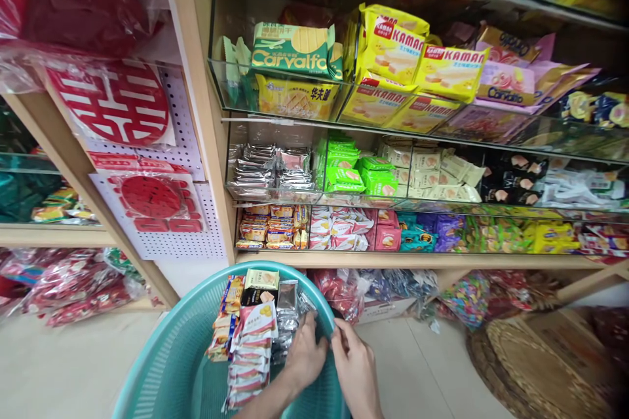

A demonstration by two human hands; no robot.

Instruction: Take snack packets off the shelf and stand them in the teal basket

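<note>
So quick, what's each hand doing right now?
Left hand: curled onto silver packets; grip cannot be told.
Right hand: at the teal basket rim; grip cannot be told.

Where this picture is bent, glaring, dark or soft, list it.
Head view: the wide lens bows the wooden post and glass shelves; the glass carries pale reflections; the right corners go dark; light is even; the left hand and right hand at the basket look slightly soft.

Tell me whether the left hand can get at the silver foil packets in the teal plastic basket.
Likely yes: the left hand lies right beside the silver foil packets in the open-topped teal plastic basket, nothing covering them.
</note>
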